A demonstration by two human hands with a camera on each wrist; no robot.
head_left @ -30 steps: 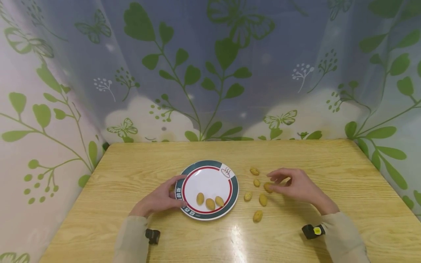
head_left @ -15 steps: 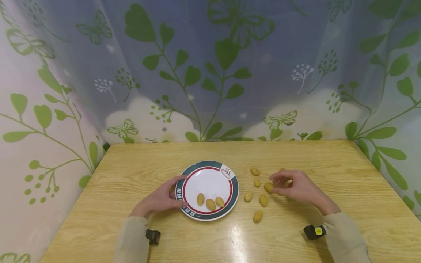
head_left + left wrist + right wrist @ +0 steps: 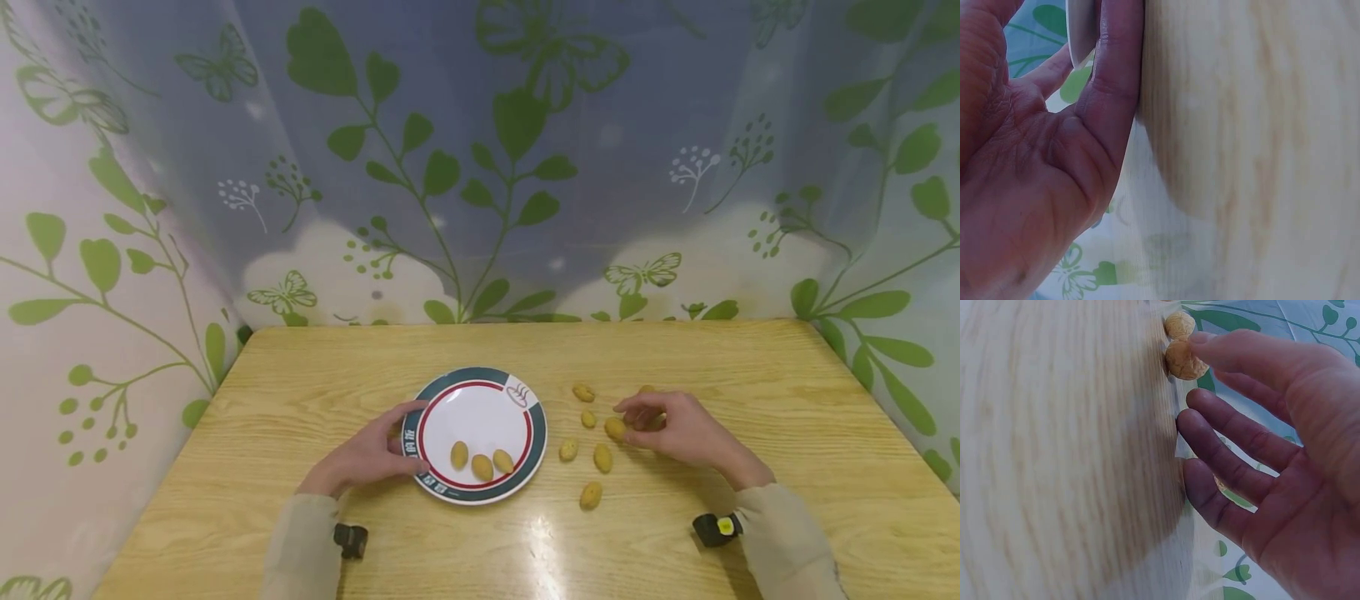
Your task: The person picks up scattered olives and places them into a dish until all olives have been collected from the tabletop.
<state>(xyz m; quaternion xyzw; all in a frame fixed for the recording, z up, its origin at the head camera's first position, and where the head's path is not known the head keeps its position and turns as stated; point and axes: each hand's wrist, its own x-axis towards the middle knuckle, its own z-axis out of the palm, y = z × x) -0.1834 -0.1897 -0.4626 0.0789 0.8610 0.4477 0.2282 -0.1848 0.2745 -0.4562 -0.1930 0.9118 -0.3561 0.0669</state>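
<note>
Yellow ovals (image 3: 603, 457) dot worktop (image 3: 337, 358) and plate (image 3: 472, 417). Left hand's (image 3: 363, 452) fingers grasp the rim; right hand (image 3: 678, 429) touches one oval, its grip unclear.

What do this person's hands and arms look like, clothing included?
The left hand and right hand are ungloved. Long beige sleeves end near the wrists. Each wrist carries a small black camera; the right one shows a yellow patch.
</note>
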